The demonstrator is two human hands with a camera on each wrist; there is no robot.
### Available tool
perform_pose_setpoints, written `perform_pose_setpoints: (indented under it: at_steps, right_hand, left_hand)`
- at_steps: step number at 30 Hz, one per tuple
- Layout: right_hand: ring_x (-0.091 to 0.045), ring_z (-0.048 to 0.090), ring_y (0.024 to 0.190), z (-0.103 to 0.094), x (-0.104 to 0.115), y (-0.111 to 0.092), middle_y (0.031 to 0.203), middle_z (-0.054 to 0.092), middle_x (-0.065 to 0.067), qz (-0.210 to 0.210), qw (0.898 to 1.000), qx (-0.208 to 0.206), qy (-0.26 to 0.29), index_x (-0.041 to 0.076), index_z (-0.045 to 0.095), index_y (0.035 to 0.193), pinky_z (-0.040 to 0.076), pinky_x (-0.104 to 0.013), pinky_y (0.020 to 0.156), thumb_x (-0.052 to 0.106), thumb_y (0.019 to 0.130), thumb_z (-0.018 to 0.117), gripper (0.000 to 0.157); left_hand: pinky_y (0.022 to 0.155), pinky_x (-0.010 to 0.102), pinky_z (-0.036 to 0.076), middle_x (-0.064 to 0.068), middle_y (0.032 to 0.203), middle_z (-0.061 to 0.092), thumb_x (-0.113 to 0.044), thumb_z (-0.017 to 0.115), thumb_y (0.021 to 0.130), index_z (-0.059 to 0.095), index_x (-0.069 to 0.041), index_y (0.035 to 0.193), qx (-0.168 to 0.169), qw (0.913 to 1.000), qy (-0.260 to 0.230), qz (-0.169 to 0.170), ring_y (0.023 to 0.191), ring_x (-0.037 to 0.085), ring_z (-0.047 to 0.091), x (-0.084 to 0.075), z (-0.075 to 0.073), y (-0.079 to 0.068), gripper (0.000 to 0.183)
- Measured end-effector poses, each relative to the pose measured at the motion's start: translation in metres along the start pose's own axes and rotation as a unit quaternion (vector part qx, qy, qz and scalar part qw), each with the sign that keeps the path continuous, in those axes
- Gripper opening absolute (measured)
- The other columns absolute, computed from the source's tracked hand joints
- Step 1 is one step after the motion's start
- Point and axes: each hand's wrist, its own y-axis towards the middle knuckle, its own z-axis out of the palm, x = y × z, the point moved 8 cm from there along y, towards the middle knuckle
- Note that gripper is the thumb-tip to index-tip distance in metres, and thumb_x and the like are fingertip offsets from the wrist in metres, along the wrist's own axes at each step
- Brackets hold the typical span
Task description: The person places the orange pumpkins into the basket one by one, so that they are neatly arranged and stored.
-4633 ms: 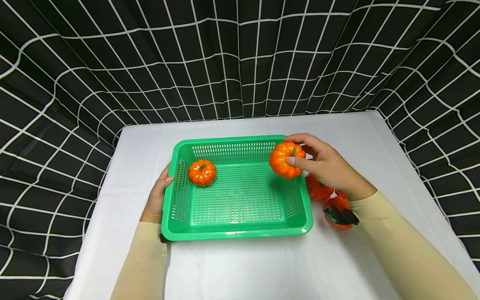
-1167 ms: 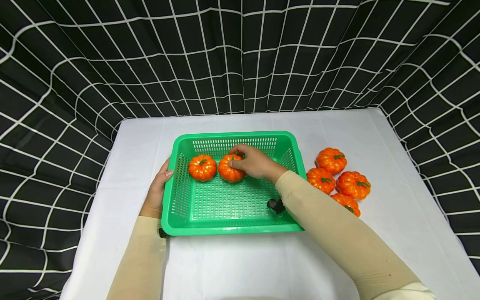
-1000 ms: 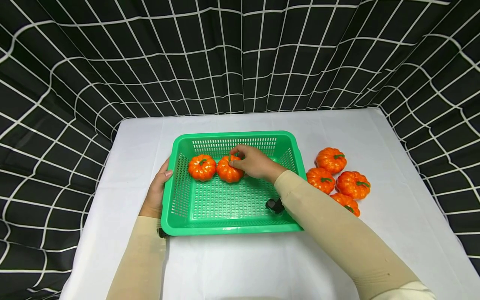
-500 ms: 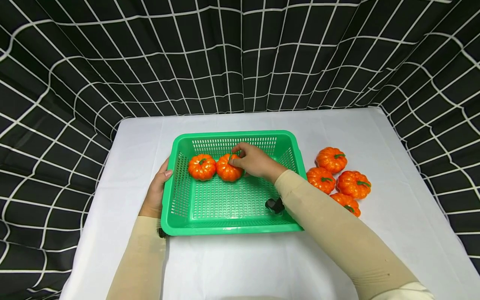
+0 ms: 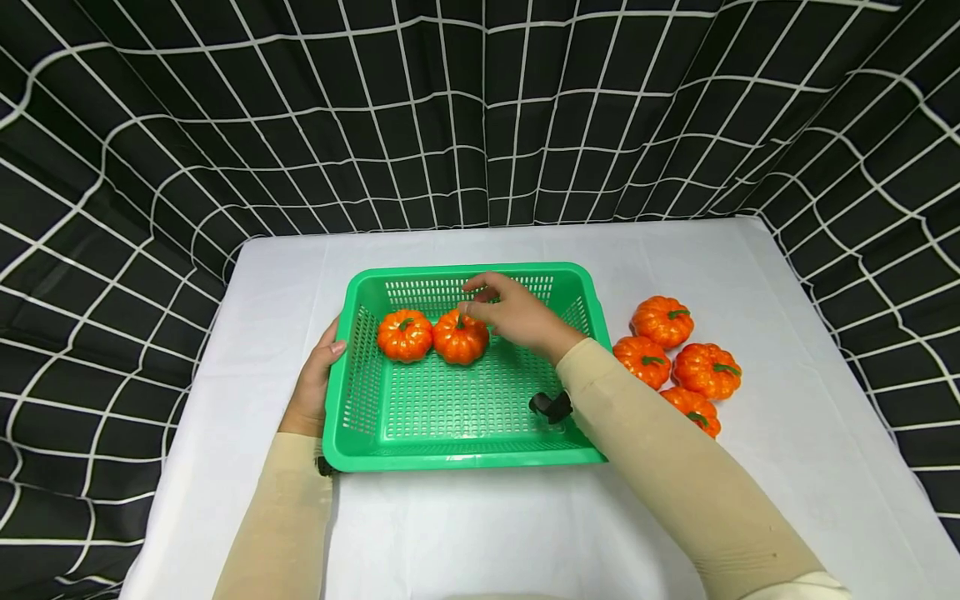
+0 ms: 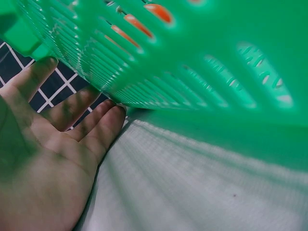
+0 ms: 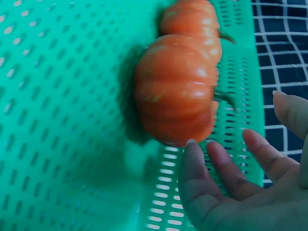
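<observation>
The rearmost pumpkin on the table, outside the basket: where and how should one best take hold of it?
Probably by the ribbed sides of the rearmost pumpkin, coming from above and the far side: its body is squat and round, and another pumpkin crowds its near side.

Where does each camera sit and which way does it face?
Head: on the head, facing forward and down at the green basket; shows left hand, right hand, both sleeves.
Left wrist: on that wrist, facing the basket's slotted outer wall; shows the left palm.
Right wrist: on that wrist, facing into the basket at two pumpkins; shows the right fingers.
Shared: head and right wrist both show those pumpkins, the basket and the right hand.
</observation>
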Motion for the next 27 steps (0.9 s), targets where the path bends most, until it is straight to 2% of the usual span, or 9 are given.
perform_pose_setpoints:
  at_steps: [6,11,15,19,27]
  right_hand:
    - [-0.041,0.06,0.127,-0.008,0.008,-0.003,0.133,0.058,-0.013,-0.015,0.999,-0.016,0.049,0.012,0.062,0.148,0.054,-0.059,0.102,0.035,0.108,0.07,0.046]
    - [-0.044,0.055,0.133,-0.014,0.011,-0.006,0.14,0.059,-0.012,-0.02,0.996,-0.023,0.086,0.011,0.06,0.15,0.053,-0.061,0.103,0.04,0.11,0.066,0.05]
    - [-0.041,0.058,0.132,-0.02,0.016,-0.009,0.147,0.059,-0.015,-0.026,0.993,-0.024,0.111,0.012,0.058,0.152,0.055,-0.055,0.101,0.046,0.111,0.063,0.053]
    - [-0.044,0.059,0.131,-0.026,0.023,-0.014,0.147,0.059,-0.021,-0.038,0.99,-0.025,0.137,0.015,0.059,0.151,0.056,-0.051,0.099,0.047,0.112,0.06,0.051]
    - [-0.032,0.064,0.122,-0.038,0.03,-0.024,0.144,0.061,-0.018,-0.051,0.99,-0.034,0.129,0.015,0.059,0.152,0.055,-0.053,0.102,0.044,0.113,0.059,0.048]
  left_hand:
    - [0.094,0.04,0.06,0.017,0.165,0.043,-0.023,0.033,0.101,0.028,-0.028,0.175,-0.004,1.0,0.007,-0.003,0.119,0.028,0.064,0.002,-0.002,0.0,0.074]
    - [0.099,0.04,0.058,0.015,0.167,0.041,-0.021,0.032,0.102,0.029,-0.028,0.175,0.001,1.0,0.001,0.0,0.123,0.028,0.062,0.001,-0.001,0.001,0.073]
    - [0.101,0.04,0.057,0.015,0.168,0.042,-0.02,0.032,0.102,0.031,-0.028,0.174,0.004,1.0,-0.003,0.005,0.124,0.029,0.062,0.0,0.001,0.001,0.072]
    - [0.101,0.039,0.057,0.016,0.168,0.041,-0.02,0.032,0.102,0.03,-0.026,0.175,0.002,1.0,-0.001,0.002,0.124,0.028,0.062,-0.001,0.002,0.0,0.073]
    - [0.096,0.039,0.059,0.017,0.166,0.042,-0.021,0.032,0.102,0.028,-0.025,0.175,0.002,1.0,0.002,-0.004,0.119,0.027,0.063,0.001,0.0,0.0,0.074]
